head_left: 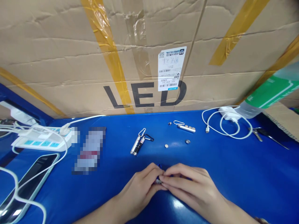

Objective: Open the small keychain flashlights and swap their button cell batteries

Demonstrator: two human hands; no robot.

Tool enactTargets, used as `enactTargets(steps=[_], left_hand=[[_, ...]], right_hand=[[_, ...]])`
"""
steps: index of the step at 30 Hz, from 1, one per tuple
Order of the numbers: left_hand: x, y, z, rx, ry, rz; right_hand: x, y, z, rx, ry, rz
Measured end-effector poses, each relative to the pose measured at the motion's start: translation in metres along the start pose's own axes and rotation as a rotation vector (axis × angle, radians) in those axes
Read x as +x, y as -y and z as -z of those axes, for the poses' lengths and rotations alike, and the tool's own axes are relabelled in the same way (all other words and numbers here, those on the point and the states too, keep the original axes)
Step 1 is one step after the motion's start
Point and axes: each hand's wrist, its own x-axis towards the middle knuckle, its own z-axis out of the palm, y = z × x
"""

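Both hands meet low in the middle of the view, fingertips pinched together. Between them is a small keychain flashlight, mostly hidden by fingers, with a blue clip showing above. My left hand grips it from the left, and my right hand pinches it from the right. Beyond them lie a silver keychain flashlight and a black keychain flashlight with carabiner clips. Farther right, a silver flashlight tube has small round cells beside it. A button cell, a metal cap and a small metal piece lie loose.
A large cardboard box walls off the back. On the left are a power strip, a phone and a blurred-out item. White cable, keys and a green-labelled bottle stand right on the blue table.
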Motion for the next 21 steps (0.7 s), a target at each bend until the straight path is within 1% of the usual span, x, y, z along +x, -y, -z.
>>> enactTargets(steps=[5, 8, 10, 12, 15, 16, 18, 21], left_hand=[[-0.001, 0.002, 0.000, 0.052, 0.027, -0.020], [-0.002, 0.003, -0.001, 0.052, -0.008, 0.001], [-0.003, 0.003, -0.001, 0.043, -0.033, 0.017], [-0.003, 0.002, 0.000, 0.038, -0.036, 0.033], [-0.003, 0.000, 0.001, 0.026, -0.031, 0.064], [-0.003, 0.000, 0.001, 0.018, -0.033, 0.071], [-0.003, -0.001, 0.002, 0.002, -0.036, 0.081], [-0.003, -0.001, 0.002, -0.011, -0.041, 0.093]], right_hand=[[-0.001, -0.001, -0.001, -0.055, 0.056, 0.038], [0.000, -0.002, 0.000, -0.048, 0.094, 0.021], [0.001, -0.004, 0.001, -0.036, 0.091, -0.008], [0.002, -0.010, 0.003, -0.063, 0.049, -0.059], [0.002, -0.023, 0.007, -0.247, 0.005, -0.172], [0.002, -0.028, 0.008, -0.322, 0.029, -0.199], [0.000, -0.037, 0.010, -0.439, 0.122, -0.228], [-0.004, -0.047, 0.009, -0.529, 0.242, -0.219]])
